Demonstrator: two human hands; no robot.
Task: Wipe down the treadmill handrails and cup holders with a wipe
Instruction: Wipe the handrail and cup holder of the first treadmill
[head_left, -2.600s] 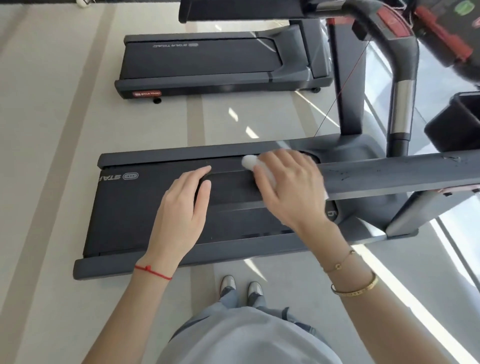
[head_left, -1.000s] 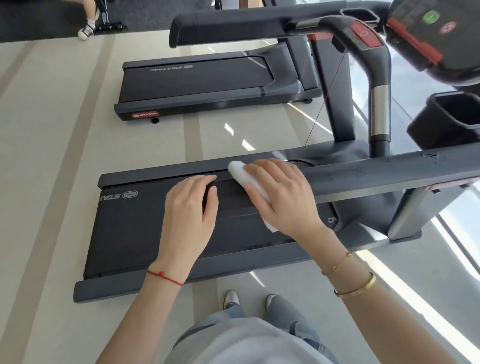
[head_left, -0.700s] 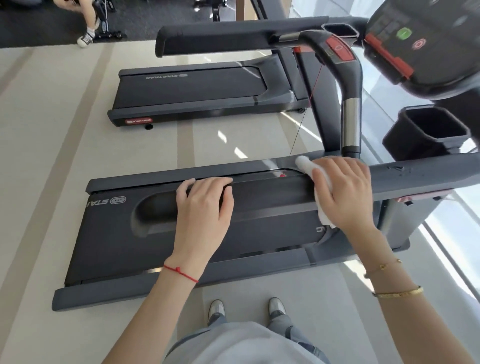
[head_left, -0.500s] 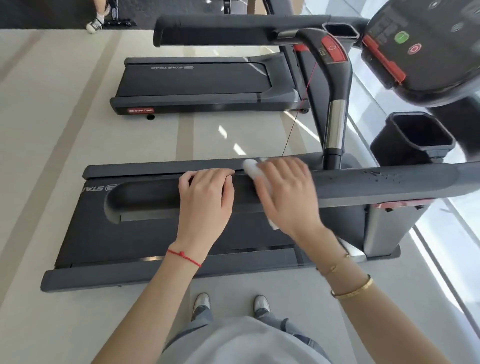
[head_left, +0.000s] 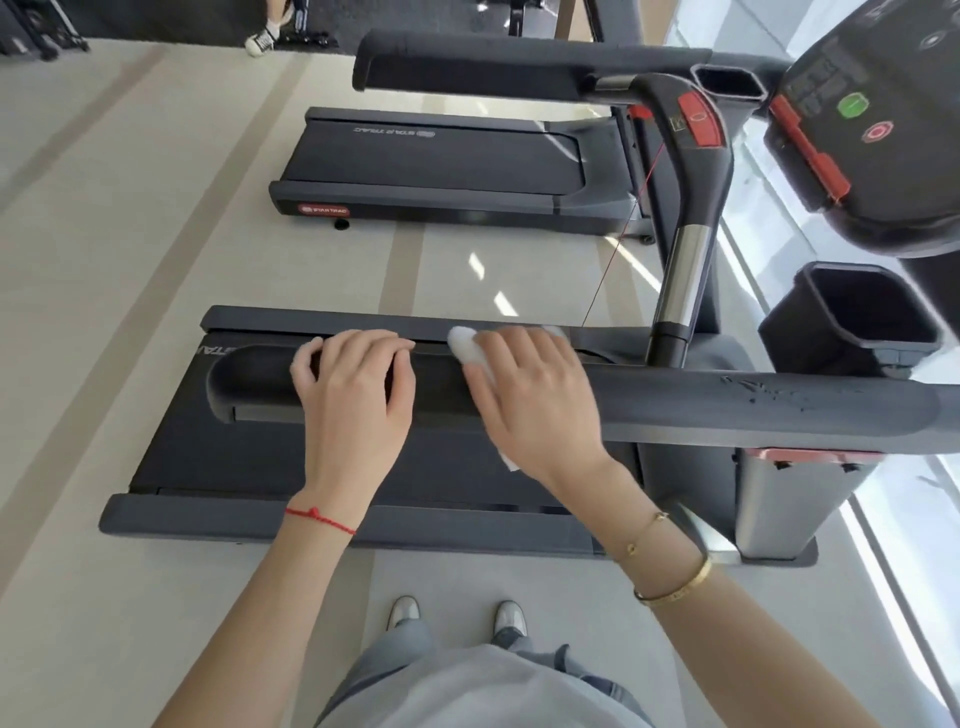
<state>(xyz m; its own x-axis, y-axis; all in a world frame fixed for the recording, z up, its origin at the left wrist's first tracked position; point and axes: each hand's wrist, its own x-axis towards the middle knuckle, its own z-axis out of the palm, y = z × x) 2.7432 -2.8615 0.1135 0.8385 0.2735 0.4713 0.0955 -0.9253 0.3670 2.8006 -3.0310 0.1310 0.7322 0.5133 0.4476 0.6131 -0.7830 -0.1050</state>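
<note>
A dark grey padded handrail runs left to right across the middle of the view. My left hand grips it near its rounded left end, fingers curled over the top. Just to the right, my right hand wraps a white wipe around the same rail; the wipe shows past my fingertips and below my palm. A black cup holder sits behind the rail at the right. A second cup holder is at the far handrail.
The treadmill belt deck lies below the rail. Its console with red and green buttons is at the upper right, beside a curved post. Another treadmill stands beyond. My feet are on the pale floor.
My right hand with the wipe slid right along the rail, then back left beside my left hand. My left hand stayed gripping the rail end.
</note>
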